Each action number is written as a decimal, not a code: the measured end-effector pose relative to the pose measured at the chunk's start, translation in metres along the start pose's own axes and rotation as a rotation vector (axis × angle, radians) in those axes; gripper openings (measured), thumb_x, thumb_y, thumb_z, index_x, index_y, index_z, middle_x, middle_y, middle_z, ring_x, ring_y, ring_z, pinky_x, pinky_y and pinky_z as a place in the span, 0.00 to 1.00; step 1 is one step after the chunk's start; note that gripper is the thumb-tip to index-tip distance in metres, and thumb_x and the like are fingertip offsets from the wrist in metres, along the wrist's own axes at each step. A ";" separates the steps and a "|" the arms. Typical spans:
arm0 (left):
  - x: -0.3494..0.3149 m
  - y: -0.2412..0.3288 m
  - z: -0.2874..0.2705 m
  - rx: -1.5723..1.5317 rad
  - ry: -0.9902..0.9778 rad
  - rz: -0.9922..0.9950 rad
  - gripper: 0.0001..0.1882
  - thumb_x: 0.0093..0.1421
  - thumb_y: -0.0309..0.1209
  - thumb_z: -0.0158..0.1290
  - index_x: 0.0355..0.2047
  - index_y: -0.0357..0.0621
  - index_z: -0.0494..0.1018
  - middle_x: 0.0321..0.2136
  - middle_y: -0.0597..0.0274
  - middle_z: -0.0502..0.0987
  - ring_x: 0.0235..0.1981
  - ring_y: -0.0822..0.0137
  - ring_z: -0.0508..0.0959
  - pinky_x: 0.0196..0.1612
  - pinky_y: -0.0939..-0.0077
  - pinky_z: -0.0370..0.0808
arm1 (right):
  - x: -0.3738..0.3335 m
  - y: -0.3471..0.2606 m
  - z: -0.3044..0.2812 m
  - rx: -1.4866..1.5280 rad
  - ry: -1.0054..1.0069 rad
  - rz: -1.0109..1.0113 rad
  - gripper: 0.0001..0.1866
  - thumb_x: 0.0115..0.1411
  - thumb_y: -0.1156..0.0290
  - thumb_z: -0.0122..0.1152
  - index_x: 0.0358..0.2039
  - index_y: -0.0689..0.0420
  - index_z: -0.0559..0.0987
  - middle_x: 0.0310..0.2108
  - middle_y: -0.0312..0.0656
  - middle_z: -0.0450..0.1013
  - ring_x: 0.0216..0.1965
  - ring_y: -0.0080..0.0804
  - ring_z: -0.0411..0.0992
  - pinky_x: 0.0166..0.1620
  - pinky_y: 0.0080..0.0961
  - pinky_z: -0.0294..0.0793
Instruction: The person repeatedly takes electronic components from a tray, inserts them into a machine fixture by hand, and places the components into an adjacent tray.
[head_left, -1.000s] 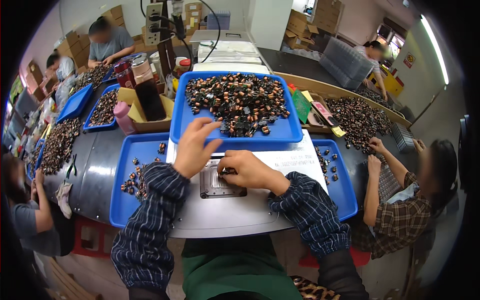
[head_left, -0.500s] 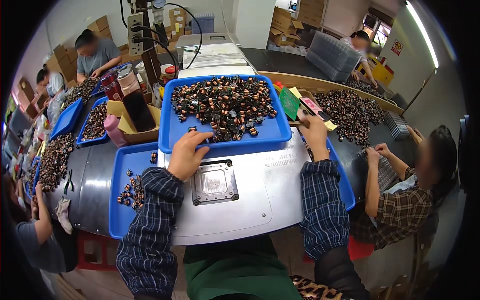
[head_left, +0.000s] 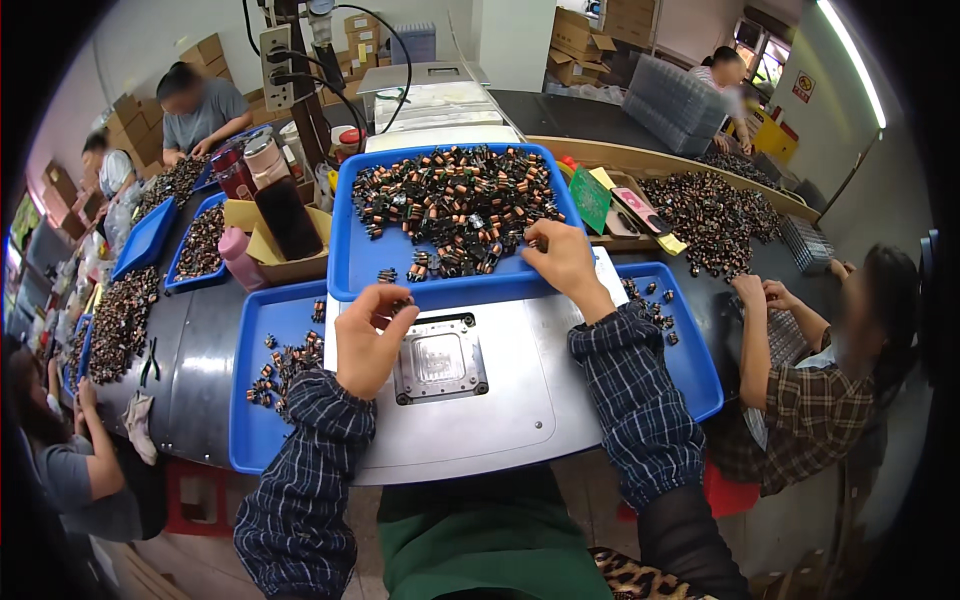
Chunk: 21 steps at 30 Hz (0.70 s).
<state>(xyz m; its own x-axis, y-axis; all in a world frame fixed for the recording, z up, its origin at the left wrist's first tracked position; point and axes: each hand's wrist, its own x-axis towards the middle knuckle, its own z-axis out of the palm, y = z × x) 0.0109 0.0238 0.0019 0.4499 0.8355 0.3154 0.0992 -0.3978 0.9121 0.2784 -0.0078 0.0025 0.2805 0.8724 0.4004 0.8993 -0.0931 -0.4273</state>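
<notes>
In the raised blue tray point(head_left: 345, 262) lies a heap of small copper-wound coils point(head_left: 455, 205) with dark ends. My left hand point(head_left: 368, 342) is just below the tray's near edge, thumb and fingers pinched on a small dark coil point(head_left: 401, 305), mostly covered by the fingertips. Over the tray's right front part, my right hand point(head_left: 566, 262) pinches a coil point(head_left: 539, 243) at the edge of the heap. Between my hands, a square metal fixture point(head_left: 440, 360) is set into the silver plate point(head_left: 510, 400); no coil shows in it.
Lower blue trays with scattered coils flank the plate, one at left point(head_left: 250, 430) and one at right point(head_left: 705, 385). A pink bottle point(head_left: 240, 258) and a phone point(head_left: 289, 218) stand back left. A green board point(head_left: 590, 198) leans at right. Several co-workers sit around the table.
My right hand has come from the right lower tray to the raised tray's right front. My left hand has drawn back slightly from that tray's edge, its fingers now pinched together.
</notes>
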 end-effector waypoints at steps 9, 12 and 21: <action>-0.010 -0.009 -0.007 -0.162 -0.055 -0.185 0.13 0.52 0.21 0.49 0.40 0.37 0.68 0.25 0.61 0.73 0.27 0.75 0.72 0.30 0.83 0.69 | -0.043 -0.085 0.009 0.669 -0.388 -0.324 0.10 0.41 0.77 0.59 0.29 0.58 0.77 0.24 0.42 0.71 0.29 0.35 0.69 0.33 0.26 0.68; -0.009 -0.013 -0.010 -0.046 0.007 -0.019 0.12 0.50 0.20 0.51 0.37 0.37 0.70 0.25 0.63 0.72 0.25 0.75 0.70 0.29 0.83 0.68 | -0.056 -0.098 0.026 0.528 -0.411 -0.490 0.10 0.41 0.77 0.59 0.28 0.58 0.76 0.24 0.44 0.69 0.30 0.40 0.69 0.33 0.30 0.68; -0.012 -0.002 -0.006 0.090 -0.033 0.111 0.12 0.46 0.18 0.51 0.33 0.37 0.72 0.26 0.61 0.71 0.24 0.73 0.70 0.29 0.84 0.68 | -0.063 -0.094 0.033 0.410 -0.310 -0.595 0.07 0.42 0.75 0.59 0.25 0.58 0.73 0.24 0.42 0.66 0.27 0.42 0.67 0.31 0.31 0.67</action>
<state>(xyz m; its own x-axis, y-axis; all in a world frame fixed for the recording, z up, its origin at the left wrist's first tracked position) 0.0002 0.0173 -0.0025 0.4912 0.7720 0.4034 0.1252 -0.5209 0.8444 0.1655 -0.0377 -0.0097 -0.3701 0.8198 0.4371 0.6565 0.5636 -0.5013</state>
